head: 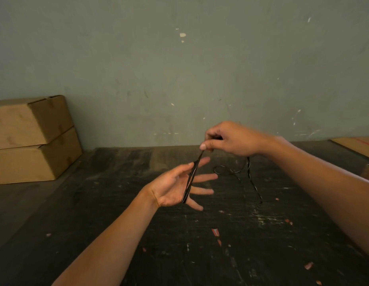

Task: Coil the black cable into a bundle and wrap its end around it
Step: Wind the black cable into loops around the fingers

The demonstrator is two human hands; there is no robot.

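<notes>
The thin black cable (191, 178) runs as a narrow bunch of several strands across my left palm, from the heel of the hand up to my right fingertips. My left hand (179, 185) is palm up with its fingers spread; the strands lie over it and none of the fingers close on them. My right hand (229, 139) hovers above and to the right, pinching the top of the bunch between thumb and fingers. The loose tail of the cable (244, 176) drops below my right hand and lies in a loop on the dark table (138, 223).
Two stacked cardboard boxes (32, 139) stand at the left against the grey-green wall (179, 69). Flat cardboard (359, 145) lies at the table's far right edge. Small reddish scraps (215, 232) dot the worn tabletop.
</notes>
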